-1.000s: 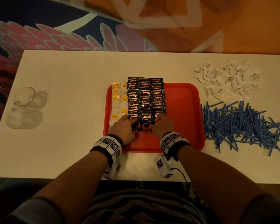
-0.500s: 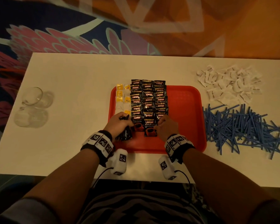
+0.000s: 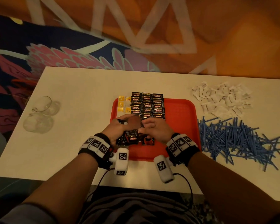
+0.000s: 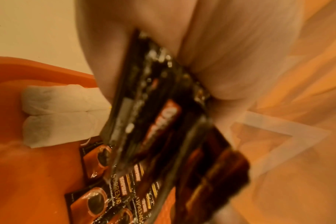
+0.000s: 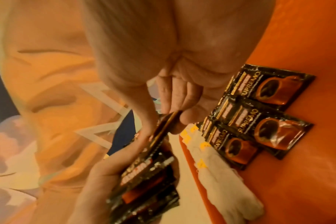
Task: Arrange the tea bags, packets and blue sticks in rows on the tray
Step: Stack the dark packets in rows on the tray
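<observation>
— Where the flat red plastic tray (image 3: 181,126) sits, what fills it?
— Black KOPIKO coffee packets (image 3: 148,105) in rows, yellow-tagged white tea bags (image 3: 124,105) beside them.
— And the left wrist view?
— The left hand (image 4: 144,37) grips a fanned packet stack (image 4: 153,121).
— The right?
— "SUPREMO" is readable; the right hand (image 5: 173,68) pinches the stack's top edge.

A white table (image 3: 81,88) is seen carrying a red tray (image 3: 181,126) at its middle. Two clear glasses (image 3: 40,113) are set near the left edge; white packets (image 3: 220,99) and blue sticks (image 3: 237,139) are heaped at the right.
</observation>
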`<move>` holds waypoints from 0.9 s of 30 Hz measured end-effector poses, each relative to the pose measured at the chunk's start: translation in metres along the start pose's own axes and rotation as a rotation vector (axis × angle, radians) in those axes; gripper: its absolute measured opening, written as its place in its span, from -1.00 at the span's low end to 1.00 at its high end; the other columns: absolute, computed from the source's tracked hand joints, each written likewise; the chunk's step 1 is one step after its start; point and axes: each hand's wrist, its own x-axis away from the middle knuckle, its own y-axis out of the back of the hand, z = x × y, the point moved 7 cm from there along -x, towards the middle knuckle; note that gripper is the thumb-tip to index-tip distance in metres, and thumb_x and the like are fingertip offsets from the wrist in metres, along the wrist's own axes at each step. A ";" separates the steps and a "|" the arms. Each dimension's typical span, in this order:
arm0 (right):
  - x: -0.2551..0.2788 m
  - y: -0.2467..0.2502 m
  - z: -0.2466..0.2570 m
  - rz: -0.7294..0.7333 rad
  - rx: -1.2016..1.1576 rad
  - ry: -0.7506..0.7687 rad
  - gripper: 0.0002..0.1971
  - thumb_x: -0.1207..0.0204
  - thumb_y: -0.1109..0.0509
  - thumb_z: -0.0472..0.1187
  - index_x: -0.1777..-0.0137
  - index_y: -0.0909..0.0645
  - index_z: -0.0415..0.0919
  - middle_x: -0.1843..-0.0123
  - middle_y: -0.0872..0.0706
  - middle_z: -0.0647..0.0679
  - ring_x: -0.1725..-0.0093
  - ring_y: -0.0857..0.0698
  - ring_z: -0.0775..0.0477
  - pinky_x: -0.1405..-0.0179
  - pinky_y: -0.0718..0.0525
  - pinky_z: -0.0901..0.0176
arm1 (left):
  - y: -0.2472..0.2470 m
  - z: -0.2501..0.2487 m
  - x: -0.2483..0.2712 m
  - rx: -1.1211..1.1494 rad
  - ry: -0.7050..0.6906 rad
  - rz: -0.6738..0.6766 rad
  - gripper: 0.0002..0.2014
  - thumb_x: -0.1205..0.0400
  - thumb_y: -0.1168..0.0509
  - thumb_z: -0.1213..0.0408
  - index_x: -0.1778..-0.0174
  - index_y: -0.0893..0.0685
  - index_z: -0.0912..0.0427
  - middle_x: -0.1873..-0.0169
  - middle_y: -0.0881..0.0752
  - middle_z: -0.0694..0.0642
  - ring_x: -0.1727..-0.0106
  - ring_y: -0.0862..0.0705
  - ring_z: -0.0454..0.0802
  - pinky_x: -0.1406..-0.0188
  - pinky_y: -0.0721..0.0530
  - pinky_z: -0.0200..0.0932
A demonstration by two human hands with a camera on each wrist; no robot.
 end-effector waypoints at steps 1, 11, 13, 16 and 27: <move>0.000 0.000 0.002 0.000 -0.009 -0.007 -0.63 -0.41 -0.61 -0.24 -0.20 -0.65 -0.23 0.12 -0.77 0.01 0.16 -0.73 0.06 0.25 -0.70 0.19 | -0.003 -0.002 0.003 -0.016 -0.010 -0.020 -0.64 -0.55 -0.45 0.51 -0.21 -0.75 0.07 0.01 -0.83 0.24 0.16 -0.82 0.19 0.47 -0.74 -0.08; 0.014 0.045 0.022 -0.239 -0.168 0.080 -0.79 -0.37 -0.61 -0.34 0.05 -0.73 -0.12 0.05 -0.79 -0.10 0.06 -0.76 -0.03 0.04 -0.70 0.14 | -0.003 -0.004 0.013 -0.104 -0.072 -0.183 -0.83 -0.64 -0.42 0.23 0.27 -0.82 0.07 0.25 -0.84 0.11 0.03 -0.75 0.22 -0.20 -0.67 0.24; 0.018 0.053 0.020 -0.363 -0.320 0.094 -0.79 -0.37 -0.62 -0.31 0.07 -0.71 -0.07 0.00 -0.80 -0.11 0.00 -0.77 -0.05 -0.08 -0.71 0.08 | -0.011 0.000 0.014 -0.233 -0.050 -0.121 -0.80 -0.60 -0.47 0.21 0.37 -0.78 0.04 0.25 -0.82 0.08 0.00 -0.74 0.20 -0.25 -0.61 0.20; 0.019 0.056 0.020 -0.395 -0.223 0.138 -0.82 -0.39 -0.61 -0.29 0.11 -0.71 -0.05 0.07 -0.81 -0.06 0.07 -0.76 0.04 -0.05 -0.69 0.16 | -0.024 0.007 0.014 -0.424 0.006 -0.073 -0.86 -0.58 -0.50 0.20 0.30 -0.77 0.08 0.22 -0.82 0.06 0.06 -0.74 0.09 -0.20 -0.62 0.07; 0.025 0.057 0.009 -0.314 -0.321 0.092 -0.78 -0.40 -0.61 -0.25 0.04 -0.64 -0.16 0.01 -0.79 -0.16 0.09 -0.75 -0.06 0.19 -0.72 0.17 | -0.034 -0.009 0.012 -0.280 -0.199 -0.315 -0.92 -0.61 -0.47 0.27 0.19 -0.79 0.03 0.00 -0.79 0.07 -0.06 -0.73 0.04 -0.08 -0.70 -0.04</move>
